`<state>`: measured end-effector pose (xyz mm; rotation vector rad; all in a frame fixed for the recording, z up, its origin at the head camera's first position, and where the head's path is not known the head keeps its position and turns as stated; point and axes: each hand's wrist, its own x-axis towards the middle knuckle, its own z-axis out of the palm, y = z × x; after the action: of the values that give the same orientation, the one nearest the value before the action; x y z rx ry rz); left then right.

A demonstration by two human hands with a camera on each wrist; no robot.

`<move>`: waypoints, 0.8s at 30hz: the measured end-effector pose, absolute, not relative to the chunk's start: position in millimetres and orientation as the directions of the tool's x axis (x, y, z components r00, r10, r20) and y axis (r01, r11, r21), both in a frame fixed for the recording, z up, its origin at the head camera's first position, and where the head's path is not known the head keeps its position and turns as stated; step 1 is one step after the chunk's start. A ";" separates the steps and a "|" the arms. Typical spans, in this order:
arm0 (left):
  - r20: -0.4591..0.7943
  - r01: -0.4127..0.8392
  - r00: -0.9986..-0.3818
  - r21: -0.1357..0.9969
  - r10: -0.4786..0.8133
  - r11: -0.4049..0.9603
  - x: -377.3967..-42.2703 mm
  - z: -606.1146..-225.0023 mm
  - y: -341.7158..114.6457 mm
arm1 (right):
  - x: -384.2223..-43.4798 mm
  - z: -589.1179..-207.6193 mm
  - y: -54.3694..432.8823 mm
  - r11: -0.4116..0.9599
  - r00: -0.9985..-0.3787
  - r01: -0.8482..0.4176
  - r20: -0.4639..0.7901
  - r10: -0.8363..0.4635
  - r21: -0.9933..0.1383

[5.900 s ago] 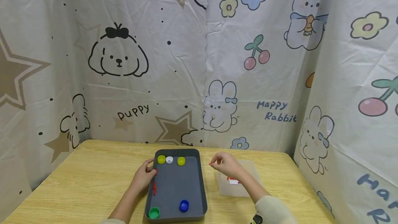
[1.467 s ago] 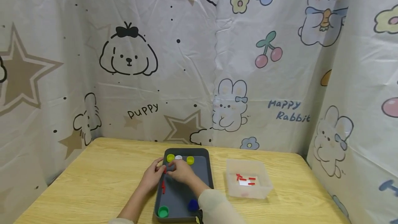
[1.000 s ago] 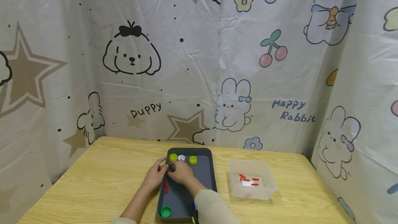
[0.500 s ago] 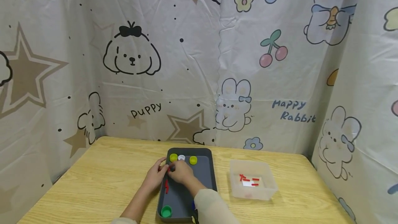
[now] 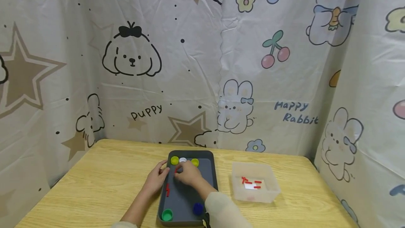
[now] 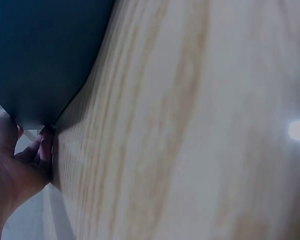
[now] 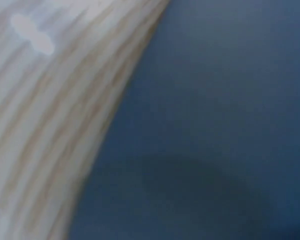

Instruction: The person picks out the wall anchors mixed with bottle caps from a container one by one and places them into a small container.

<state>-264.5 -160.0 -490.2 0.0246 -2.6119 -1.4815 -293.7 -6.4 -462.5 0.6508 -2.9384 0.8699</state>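
Observation:
A dark grey tray [image 5: 202,171] lies lengthwise on the wooden table. My left hand [image 5: 155,178] grips its left rim; in the left wrist view, the left hand [image 6: 17,172] has thumb and fingers on either side of the tray's edge [image 6: 45,65]. Over the tray's upper left part, my right hand [image 5: 188,173] pinches a small red stick [image 5: 175,170] at its fingertips. More red sticks [image 5: 167,190] line the tray's left wall. The right wrist view shows tray surface [image 7: 205,115] and table, with the right hand out of sight.
Two yellow caps [image 5: 174,160] and a white cap [image 5: 182,159] sit along the tray's far end, a green cap [image 5: 167,215] and a blue cap [image 5: 198,209] at the near end. A translucent box [image 5: 269,189] with several red sticks stands right of the tray.
The right hand came from above the box to the tray's left wall with a red stick, held it there by the left thumb, and has now drawn slightly right. The left hand stays on the rim.

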 end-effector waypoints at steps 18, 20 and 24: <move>0.115 0.055 -0.990 0.846 -0.081 0.530 -262.0 -489.7 -159.1 | -276.1 -435.5 35.1 0.756 -0.878 -0.476 0.187 -0.442 -0.449; 0.116 0.054 -0.990 0.843 -0.083 0.535 -262.8 -490.2 -158.9 | -275.3 -433.1 38.9 0.765 -0.880 -0.473 0.184 -0.438 -0.437; 0.111 0.049 -0.990 0.845 -0.085 0.533 -263.6 -489.7 -157.8 | -275.4 -430.6 45.9 0.774 -0.884 -0.464 0.171 -0.435 -0.430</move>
<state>-263.6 -157.8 -489.7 0.0312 -2.6264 -1.4546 -275.4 45.9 -430.6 0.7359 -2.9004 0.7282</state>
